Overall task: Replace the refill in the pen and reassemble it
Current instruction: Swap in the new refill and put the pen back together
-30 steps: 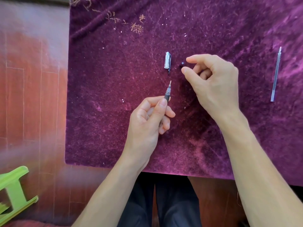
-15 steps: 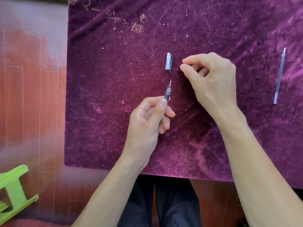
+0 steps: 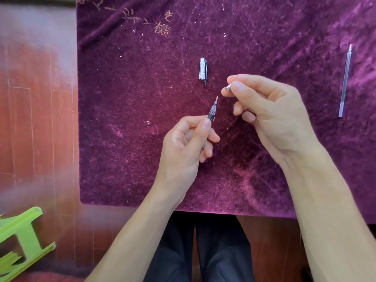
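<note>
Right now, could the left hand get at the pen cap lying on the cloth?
Probably yes: the pen cap lies just beyond the left hand, with only bare cloth between them. But that hand grips the pen, so it would need to free some fingers first.

Pen barrel (image 3: pixel 211 115) mostly hidden in L hand (image 3: pixel 183 147); tiny part (image 3: pixel 228 87) in R hand (image 3: pixel 272 110) too small to ID.
</note>
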A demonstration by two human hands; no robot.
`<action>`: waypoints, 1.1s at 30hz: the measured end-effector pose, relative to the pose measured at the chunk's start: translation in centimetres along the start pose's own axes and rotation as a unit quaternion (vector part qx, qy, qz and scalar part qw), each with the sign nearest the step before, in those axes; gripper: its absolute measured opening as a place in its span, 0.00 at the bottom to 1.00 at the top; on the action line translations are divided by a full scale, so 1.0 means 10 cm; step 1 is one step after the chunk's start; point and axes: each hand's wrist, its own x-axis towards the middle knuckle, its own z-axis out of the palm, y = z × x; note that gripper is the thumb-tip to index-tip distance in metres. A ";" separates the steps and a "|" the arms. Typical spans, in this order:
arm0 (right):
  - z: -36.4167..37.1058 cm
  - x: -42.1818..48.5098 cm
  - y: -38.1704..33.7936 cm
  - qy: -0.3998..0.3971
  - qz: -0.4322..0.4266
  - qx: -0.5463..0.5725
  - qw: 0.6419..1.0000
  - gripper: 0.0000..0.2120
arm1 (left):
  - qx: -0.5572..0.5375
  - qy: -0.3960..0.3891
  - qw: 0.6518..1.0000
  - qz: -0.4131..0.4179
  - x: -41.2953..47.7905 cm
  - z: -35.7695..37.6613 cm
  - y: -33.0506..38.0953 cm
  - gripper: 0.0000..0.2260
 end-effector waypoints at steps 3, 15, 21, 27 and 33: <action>-0.01 -0.06 0.02 -0.007 0.008 0.008 1.000 0.06 | 0.010 -0.003 1.000 0.000 -0.02 0.02 -0.02 0.07; -0.01 -0.09 0.07 -0.028 -0.020 0.005 0.999 0.06 | 0.015 -0.015 1.000 0.009 -0.04 0.08 -0.05 0.06; -0.03 -0.11 0.10 -0.039 -0.037 -0.001 0.999 0.07 | 0.010 -0.013 1.000 0.011 -0.04 0.08 -0.06 0.06; -0.02 -0.14 0.13 -0.047 -0.049 -0.008 0.998 0.07 | 0.010 -0.013 1.000 0.011 -0.04 0.07 -0.08 0.07; 0.00 -0.17 0.17 -0.056 -0.052 -0.012 0.997 0.09 | 0.010 -0.012 1.000 0.016 -0.03 0.07 -0.10 0.06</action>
